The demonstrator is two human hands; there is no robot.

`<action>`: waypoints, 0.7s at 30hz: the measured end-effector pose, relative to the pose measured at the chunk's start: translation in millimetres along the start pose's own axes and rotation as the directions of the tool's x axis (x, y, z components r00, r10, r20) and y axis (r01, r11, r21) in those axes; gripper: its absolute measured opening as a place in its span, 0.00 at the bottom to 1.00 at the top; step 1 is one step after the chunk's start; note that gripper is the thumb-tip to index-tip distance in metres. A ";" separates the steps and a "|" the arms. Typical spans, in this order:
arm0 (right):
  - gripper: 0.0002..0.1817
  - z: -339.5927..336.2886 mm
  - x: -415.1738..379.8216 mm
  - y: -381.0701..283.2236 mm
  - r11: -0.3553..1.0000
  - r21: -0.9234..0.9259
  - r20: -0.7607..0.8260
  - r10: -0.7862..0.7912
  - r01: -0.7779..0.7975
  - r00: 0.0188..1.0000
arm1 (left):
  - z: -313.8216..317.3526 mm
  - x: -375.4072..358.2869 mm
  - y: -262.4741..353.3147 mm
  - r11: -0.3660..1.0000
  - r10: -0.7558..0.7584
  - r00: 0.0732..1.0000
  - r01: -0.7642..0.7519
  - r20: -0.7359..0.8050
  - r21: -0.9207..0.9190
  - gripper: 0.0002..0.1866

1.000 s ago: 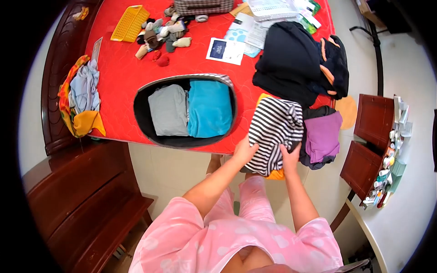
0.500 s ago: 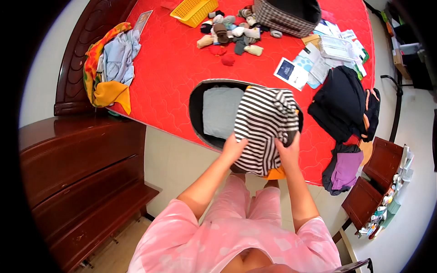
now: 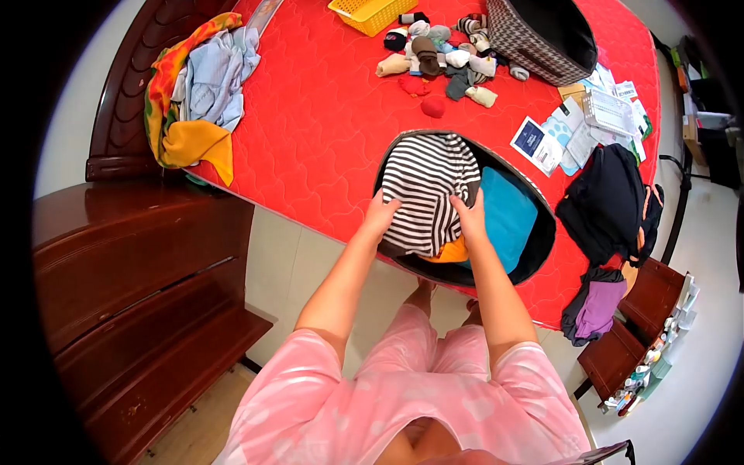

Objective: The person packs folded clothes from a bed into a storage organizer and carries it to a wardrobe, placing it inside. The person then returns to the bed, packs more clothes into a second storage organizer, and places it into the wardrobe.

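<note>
A black-and-white striped garment (image 3: 426, 182), folded into a bundle, is held between both hands over the left side of a dark oval storage bin (image 3: 546, 252). My left hand (image 3: 380, 215) grips its left edge, fingers mostly hidden under the cloth. On the opposite edge my right hand (image 3: 469, 219) is closed on it, thumb on top. Orange cloth (image 3: 452, 250) peeks out beneath the stripes near my right hand. Inside the bin's right part lies a folded teal-blue cloth (image 3: 505, 221), just right of my right hand. Whatever lies under the striped garment is hidden.
Rolled socks (image 3: 457, 58) lie on the red bed (image 3: 310, 116) by a yellow basket (image 3: 368, 14) and a checked bin (image 3: 535, 39). Papers (image 3: 539, 146), dark clothes (image 3: 608, 201) and a purple cloth (image 3: 601, 308) are rightward. Another clothes pile (image 3: 205, 93) sits left.
Both hands have carried the striped garment from the bin's right side to its left. It now covers where the pale grey-blue cloth was showing, and the teal-blue cloth has come into sight.
</note>
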State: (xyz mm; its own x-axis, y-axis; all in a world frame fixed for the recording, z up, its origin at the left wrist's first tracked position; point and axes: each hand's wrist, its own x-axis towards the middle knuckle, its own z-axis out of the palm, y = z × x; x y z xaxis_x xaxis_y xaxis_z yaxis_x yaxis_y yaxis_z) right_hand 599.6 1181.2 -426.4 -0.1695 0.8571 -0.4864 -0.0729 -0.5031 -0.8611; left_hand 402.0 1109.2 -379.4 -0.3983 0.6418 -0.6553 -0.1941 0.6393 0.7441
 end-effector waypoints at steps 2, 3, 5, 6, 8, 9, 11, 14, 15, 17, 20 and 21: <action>0.37 5.7 2.3 13.3 0.997 0.008 -0.060 0.071 -0.071 0.996 | -0.9 7.5 -19.0 1.000 0.006 1.000 -0.005 0.018 -0.016 0.24; 0.39 0.9 12.6 45.4 0.999 -0.026 -0.001 0.025 -0.025 1.000 | -2.6 8.8 -28.0 0.999 -0.048 0.998 0.049 0.027 -0.012 0.27; 0.39 6.4 5.0 52.6 0.994 0.005 -0.039 0.111 -0.111 0.993 | -9.6 14.0 -47.9 0.993 -0.087 0.996 0.085 0.019 0.085 0.31; 0.38 5.4 5.8 61.7 0.992 0.032 -0.050 0.126 -0.125 0.991 | -11.1 8.9 -43.3 0.979 -0.130 0.992 0.129 -0.005 0.158 0.32; 0.43 -1.1 6.9 67.6 0.994 0.006 -0.017 0.107 -0.107 0.994 | -16.3 -5.1 -34.3 0.959 -0.197 0.978 0.179 0.063 0.218 0.35; 0.43 -4.7 6.3 63.7 0.987 -0.067 -0.003 0.147 -0.147 0.989 | -19.5 -10.4 -31.7 0.948 -0.229 0.969 0.200 0.096 0.250 0.37; 0.43 -1.9 -8.1 50.6 0.833 -0.551 -0.121 -0.136 0.047 0.983 | -32.7 -6.0 -55.1 0.902 -0.216 0.961 0.130 0.170 0.411 0.39; 0.39 19.8 -41.0 0.6 0.437 -0.784 0.185 -0.514 0.441 0.838 | -37.6 -10.4 -60.8 0.840 -0.145 0.975 0.031 0.169 0.541 0.36; 0.37 25.2 -52.2 -3.7 0.431 -0.694 0.366 -0.479 0.577 0.798 | -38.6 -10.3 -62.6 0.818 -0.145 0.979 0.039 0.140 0.574 0.35; 0.41 45.0 -81.1 -5.1 0.530 -0.483 0.598 -0.382 0.697 0.705 | -40.6 -11.5 -69.0 0.779 -0.103 0.992 0.037 0.071 0.625 0.30; 0.45 62.8 -104.5 4.9 0.361 -0.609 0.654 -0.275 0.707 0.704 | -42.3 -4.7 -92.9 0.857 -0.142 0.990 0.126 -0.005 0.499 0.30; 0.44 64.6 -101.9 11.1 0.358 -0.647 0.608 -0.290 0.673 0.739 | -39.9 -8.9 -92.5 0.866 -0.123 0.992 0.116 -0.017 0.486 0.25</action>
State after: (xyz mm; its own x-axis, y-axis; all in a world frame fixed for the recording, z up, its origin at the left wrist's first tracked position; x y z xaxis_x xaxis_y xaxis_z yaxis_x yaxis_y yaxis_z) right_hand 552.6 1081.1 -376.9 -0.7017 0.7122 -0.0196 0.4958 0.4684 -0.7313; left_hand 387.7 1027.5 -437.2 -0.3863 0.5511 -0.7396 0.2218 0.8338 0.5055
